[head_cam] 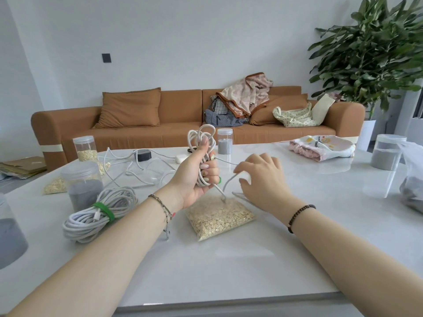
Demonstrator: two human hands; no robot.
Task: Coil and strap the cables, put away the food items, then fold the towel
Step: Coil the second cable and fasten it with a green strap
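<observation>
Both our forearms reach forward over the glossy white table (229, 259). Our left hand (196, 175) is raised, palm turned toward us, fingers curled tight round a bunch of white cable loops (202, 138) that stand up above the fist; a bit of green shows at the little finger. Our right hand (261, 177) hovers palm-down just beside it, fingers bent and pinching the loose tail of the same cable, which trails down onto a clear bag of pale rolled oats (219, 216) lying flat under both hands. Left of the bag rests a coiled white cable bound with a green strap (100, 213), touching a clear lidded jar of grey powder (83, 186). Farther back, loose white cables (137, 165) sprawl near a clear jar of oats (85, 148), and another small jar of grey powder (224, 141) stands behind the fist. To the far right lies a crumpled pink-and-white printed towel (320, 147). Beyond the table is a brown sofa (160, 117).
</observation>
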